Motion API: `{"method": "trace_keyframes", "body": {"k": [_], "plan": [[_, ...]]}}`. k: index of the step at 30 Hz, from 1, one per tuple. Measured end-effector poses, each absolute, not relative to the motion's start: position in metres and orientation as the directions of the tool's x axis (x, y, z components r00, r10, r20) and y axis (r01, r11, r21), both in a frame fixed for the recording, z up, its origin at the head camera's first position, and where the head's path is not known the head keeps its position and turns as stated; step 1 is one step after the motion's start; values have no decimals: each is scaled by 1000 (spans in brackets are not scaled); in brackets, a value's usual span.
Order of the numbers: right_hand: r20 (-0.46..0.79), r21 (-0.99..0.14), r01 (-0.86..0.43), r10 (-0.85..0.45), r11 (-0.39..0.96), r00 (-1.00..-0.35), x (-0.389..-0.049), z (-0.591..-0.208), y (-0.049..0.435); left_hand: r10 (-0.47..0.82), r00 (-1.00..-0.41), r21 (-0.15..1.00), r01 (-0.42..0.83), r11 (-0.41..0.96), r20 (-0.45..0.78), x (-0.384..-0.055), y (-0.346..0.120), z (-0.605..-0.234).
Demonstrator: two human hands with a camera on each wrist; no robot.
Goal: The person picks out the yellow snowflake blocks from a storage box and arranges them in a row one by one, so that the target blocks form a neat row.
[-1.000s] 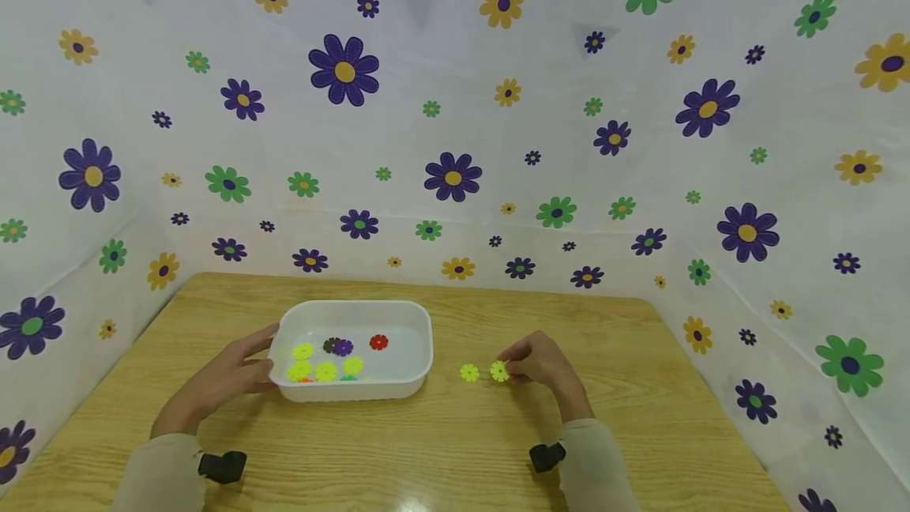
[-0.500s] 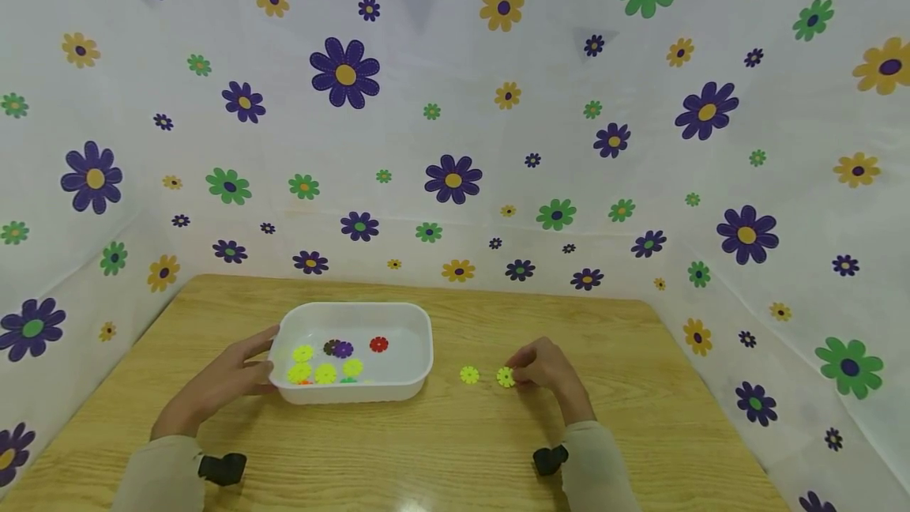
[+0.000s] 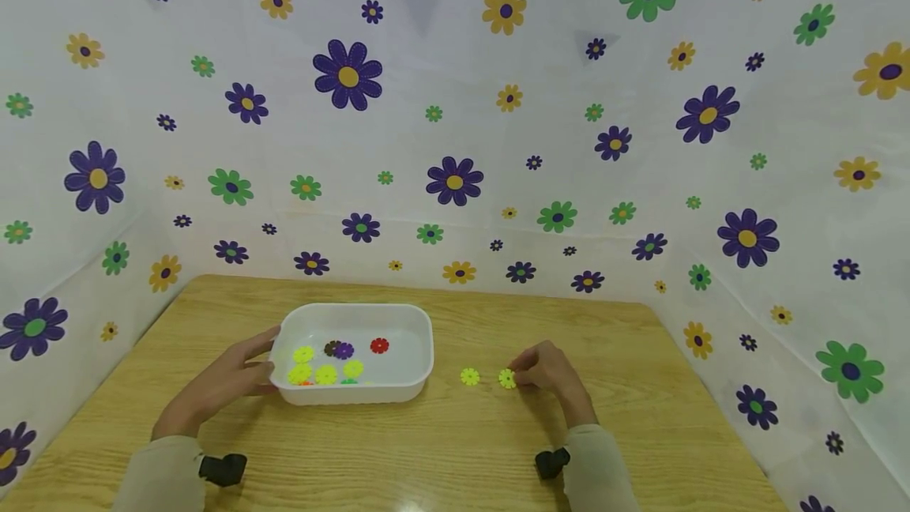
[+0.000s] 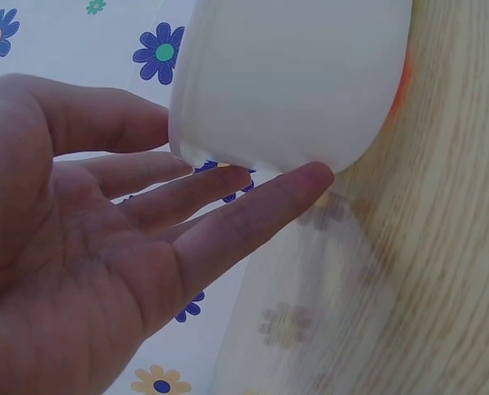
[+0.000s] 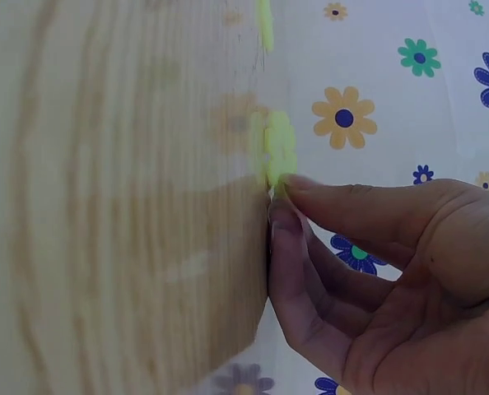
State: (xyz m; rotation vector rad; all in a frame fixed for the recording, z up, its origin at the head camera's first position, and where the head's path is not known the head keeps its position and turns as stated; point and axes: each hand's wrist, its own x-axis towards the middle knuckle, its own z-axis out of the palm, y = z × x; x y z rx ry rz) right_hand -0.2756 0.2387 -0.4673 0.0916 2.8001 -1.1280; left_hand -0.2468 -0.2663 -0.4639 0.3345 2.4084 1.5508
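One pinched disc, only head shows sleeves

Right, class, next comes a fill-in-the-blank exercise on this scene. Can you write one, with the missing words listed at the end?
1. The left hand touches the tray, whose colour is ____.
2. The right hand pinches a flower-shaped piece coloured ____.
3. Right beside the purple piece is one coloured ____.
4. The red piece lies ____ the tray.

Missing words: white; yellow; brown; inside.
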Motion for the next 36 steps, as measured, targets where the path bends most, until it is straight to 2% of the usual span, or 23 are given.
{"method": "trace_keyframes", "body": {"k": [12,36], "plan": [[-108,-608,69,4,791,-994,-280,-468,234,323,-941,909,47,413,-98,-247,-267,-464],[-111,-666,65,-13,743,-994,-290,-471,218,321,-942,913,40,406,-101,-246,-266,-463]]}}
